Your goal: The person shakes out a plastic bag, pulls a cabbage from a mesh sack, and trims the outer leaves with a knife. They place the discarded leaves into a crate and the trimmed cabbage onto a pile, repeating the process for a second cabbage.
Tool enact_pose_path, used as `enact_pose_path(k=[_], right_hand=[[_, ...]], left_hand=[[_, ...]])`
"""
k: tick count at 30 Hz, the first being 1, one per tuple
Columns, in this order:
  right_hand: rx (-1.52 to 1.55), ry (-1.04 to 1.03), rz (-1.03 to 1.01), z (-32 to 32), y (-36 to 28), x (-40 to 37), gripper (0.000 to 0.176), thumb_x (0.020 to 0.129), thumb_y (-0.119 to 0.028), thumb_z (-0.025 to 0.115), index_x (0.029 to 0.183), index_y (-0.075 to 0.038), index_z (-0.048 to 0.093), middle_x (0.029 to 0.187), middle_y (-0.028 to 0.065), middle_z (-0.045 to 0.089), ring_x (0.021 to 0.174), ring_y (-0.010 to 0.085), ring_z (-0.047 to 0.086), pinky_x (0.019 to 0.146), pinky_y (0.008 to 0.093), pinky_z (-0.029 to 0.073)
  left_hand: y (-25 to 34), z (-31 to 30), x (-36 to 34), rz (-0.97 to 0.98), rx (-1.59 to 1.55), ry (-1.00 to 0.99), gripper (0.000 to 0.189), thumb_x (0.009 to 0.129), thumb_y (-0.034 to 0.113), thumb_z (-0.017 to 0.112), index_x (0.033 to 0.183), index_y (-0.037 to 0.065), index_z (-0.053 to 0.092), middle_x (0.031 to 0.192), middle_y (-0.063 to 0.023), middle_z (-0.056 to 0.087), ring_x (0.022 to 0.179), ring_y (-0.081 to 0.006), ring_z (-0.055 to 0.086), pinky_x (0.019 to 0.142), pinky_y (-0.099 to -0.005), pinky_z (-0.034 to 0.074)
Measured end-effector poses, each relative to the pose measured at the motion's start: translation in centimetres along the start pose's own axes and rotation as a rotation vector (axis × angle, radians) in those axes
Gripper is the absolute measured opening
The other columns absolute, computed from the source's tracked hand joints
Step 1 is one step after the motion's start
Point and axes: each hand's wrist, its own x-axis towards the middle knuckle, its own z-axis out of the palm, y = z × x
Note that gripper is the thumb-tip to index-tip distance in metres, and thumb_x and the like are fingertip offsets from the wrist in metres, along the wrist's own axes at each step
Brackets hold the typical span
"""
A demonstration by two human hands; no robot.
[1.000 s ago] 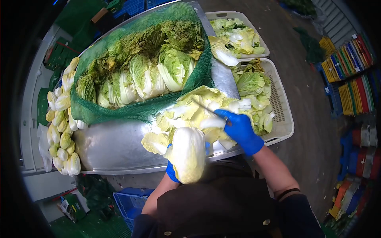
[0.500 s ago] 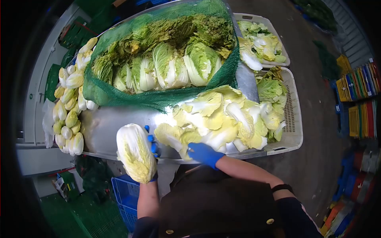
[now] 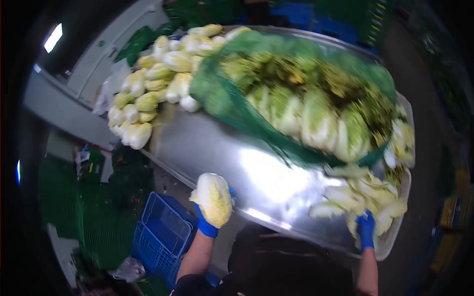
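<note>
My left hand (image 3: 209, 224), in a blue glove, is closed around a trimmed napa cabbage (image 3: 213, 197), held up in front of the table's near edge. The cabbage is white at one end and yellow toward the other. At the right end of the table, my right hand (image 3: 366, 230), also gloved in blue, presses against a heap of loose cabbage leaves (image 3: 377, 195). Its fingers look curled; a small pale glint shows at them, but blur hides what they hold. The leaves lie at the table's edge and over the near white crate (image 3: 406, 190).
A green mesh bag (image 3: 217, 96) of untrimmed cabbages (image 3: 318, 121) lies across the metal table (image 3: 197, 140). Trimmed cabbages (image 3: 148, 102) are piled at the left end. Below stands a blue plastic basket (image 3: 160, 241). A second crate with leaves (image 3: 405, 140) stands farther back on the right.
My right hand and the loose leaves have moved right along the table to the near crate. The left hand still holds the cabbage. The camera view has turned.
</note>
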Motion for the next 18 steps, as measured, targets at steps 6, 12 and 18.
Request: enact_pose_path(k=[6,12,18], right_hand=[[0.178,0.405,0.265,-10.1,-4.6,1.2,0.02,0.092,-0.026,0.057,0.103,-0.009,0.058,0.061,0.0031,0.055,0.029,0.0069,0.031,0.028,0.0239,0.022],[0.337,0.425,0.23,-3.4,-8.2,-1.0,0.018,0.091,-0.024,0.059,0.101,-0.009,0.059,0.06,-0.0005,0.054,0.037,0.0053,0.039,0.034,0.0216,0.028],[0.278,0.355,0.373,1.6,-19.8,-3.7,0.017,0.09,-0.02,0.06,0.102,-0.008,0.06,0.069,-0.0015,0.056,0.051,0.0045,0.048,0.043,0.0181,0.033]], left_hand=[[8.0,-1.4,9.9,0.328,0.021,0.078,0.072,0.082,0.068,0.045,0.127,0.013,0.051,0.12,-0.0157,0.059,0.1,-0.0436,0.057,0.086,-0.0577,0.048],[18.8,-4.4,22.3,0.626,0.166,0.037,0.054,0.091,0.052,0.038,0.116,0.007,0.055,0.113,-0.0139,0.061,0.103,-0.0317,0.059,0.093,-0.048,0.047],[27.1,-6.8,26.9,1.421,1.712,0.187,0.045,0.086,0.038,0.048,0.115,0.005,0.057,0.112,-0.0115,0.063,0.102,-0.029,0.06,0.092,-0.0448,0.047]])
